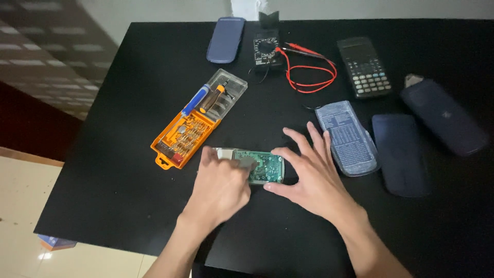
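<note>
Opened calculator on black table, both hands on it.

I see one green circuit board, casing already off, lying near the table's front edge; my left hand rests fingers-together on its left end, my right hand steadies the right end, fingers spread, gripping nothing. Board not yet lifted out. Count: one orange screwdriver kit, one multimeter, one whole calculator, four loose covers.

Screwdriver kit left, calculator cover right; near edge free.
</note>
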